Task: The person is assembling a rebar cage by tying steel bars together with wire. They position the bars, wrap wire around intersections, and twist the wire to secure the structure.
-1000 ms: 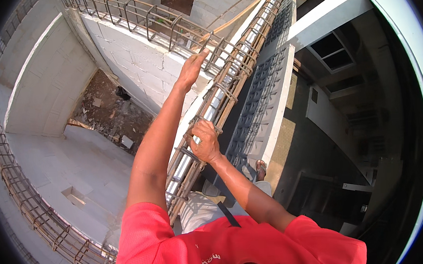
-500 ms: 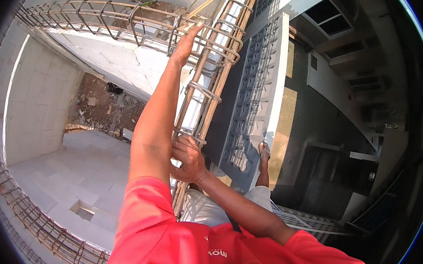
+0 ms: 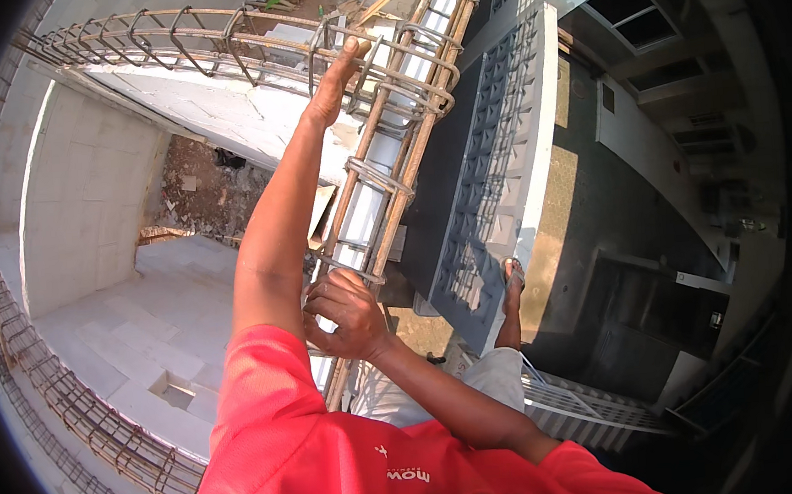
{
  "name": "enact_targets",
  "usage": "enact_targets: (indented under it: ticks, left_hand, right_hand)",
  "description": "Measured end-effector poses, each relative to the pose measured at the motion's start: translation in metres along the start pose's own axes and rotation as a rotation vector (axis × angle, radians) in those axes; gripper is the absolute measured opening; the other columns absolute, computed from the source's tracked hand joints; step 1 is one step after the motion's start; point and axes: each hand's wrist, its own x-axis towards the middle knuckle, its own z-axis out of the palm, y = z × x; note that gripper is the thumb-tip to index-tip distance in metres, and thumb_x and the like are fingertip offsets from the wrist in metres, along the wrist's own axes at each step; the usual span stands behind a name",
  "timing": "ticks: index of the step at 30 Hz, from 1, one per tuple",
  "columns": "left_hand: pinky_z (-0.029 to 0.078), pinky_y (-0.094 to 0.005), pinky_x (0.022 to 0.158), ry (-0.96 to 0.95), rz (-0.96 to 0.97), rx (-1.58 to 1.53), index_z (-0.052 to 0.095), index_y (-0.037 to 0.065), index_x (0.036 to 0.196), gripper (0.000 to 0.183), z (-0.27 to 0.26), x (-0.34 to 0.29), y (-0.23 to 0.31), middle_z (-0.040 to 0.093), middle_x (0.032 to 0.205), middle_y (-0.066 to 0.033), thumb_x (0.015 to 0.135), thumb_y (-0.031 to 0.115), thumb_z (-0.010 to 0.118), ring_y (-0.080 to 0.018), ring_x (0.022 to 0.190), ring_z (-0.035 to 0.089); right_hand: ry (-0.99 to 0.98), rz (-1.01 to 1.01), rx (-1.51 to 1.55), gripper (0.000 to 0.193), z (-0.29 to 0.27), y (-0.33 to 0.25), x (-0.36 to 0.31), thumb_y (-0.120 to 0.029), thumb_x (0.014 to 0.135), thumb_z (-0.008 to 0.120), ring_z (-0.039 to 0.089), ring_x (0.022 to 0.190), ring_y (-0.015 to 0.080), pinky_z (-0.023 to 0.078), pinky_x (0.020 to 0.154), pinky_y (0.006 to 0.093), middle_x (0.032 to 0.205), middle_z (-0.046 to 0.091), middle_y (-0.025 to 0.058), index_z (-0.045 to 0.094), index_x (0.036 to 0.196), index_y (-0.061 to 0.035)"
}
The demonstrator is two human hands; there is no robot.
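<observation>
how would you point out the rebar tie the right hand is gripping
Find the long rebar cage running up the middle of the view beside the dark grey panel. Follow it down to the right hand. The tie is the loop directly above its knuckles, the lowest loop showing.

The rebar cage (image 3: 389, 146) is rusty brown steel, ribbed and matt, its stirrups (image 3: 420, 71) duller grey metal. The left hand (image 3: 334, 81) and right hand (image 3: 345, 310) are bare against it. The block wall (image 3: 89, 186) looks pale, chalky and smooth-faced. The grille (image 3: 492, 176) is matt grey, moulded in relief. The shirt (image 3: 336, 444) is red knit cloth, slightly sheeny.
</observation>
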Motion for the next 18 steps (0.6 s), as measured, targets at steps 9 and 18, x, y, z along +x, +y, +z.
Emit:
enact_targets:
  ticks: [9,18]
  left_hand:
    - [0.037,-0.0427,0.119,-0.176,0.001,0.071,0.041,0.000,0.168,0.102,-0.005,-0.001,0.008,0.066,0.139,-0.0139,0.079,0.035,0.078,-0.0219,0.125,0.059]
    - [0.035,-0.0433,0.129,-0.159,-0.066,0.154,0.037,0.006,0.170,0.098,0.012,0.001,0.010,0.049,0.169,-0.0133,0.076,-0.009,0.063,-0.0308,0.157,0.042]
  right_hand:
    - [0.021,0.006,0.028,0.015,0.000,0.006,-0.003,-0.002,0.070,0.080,0.071,0.084,0.0274,0.055,0.083,0.0405,0.084,0.069,0.0084,0.066,0.075,-0.0062]
    - [0.028,0.026,0.045,0.013,-0.004,0.004,0.000,-0.003,0.070,0.080,0.069,0.081,0.0282,0.055,0.080,0.0403,0.083,0.069,0.0088,0.068,0.074,-0.0057]
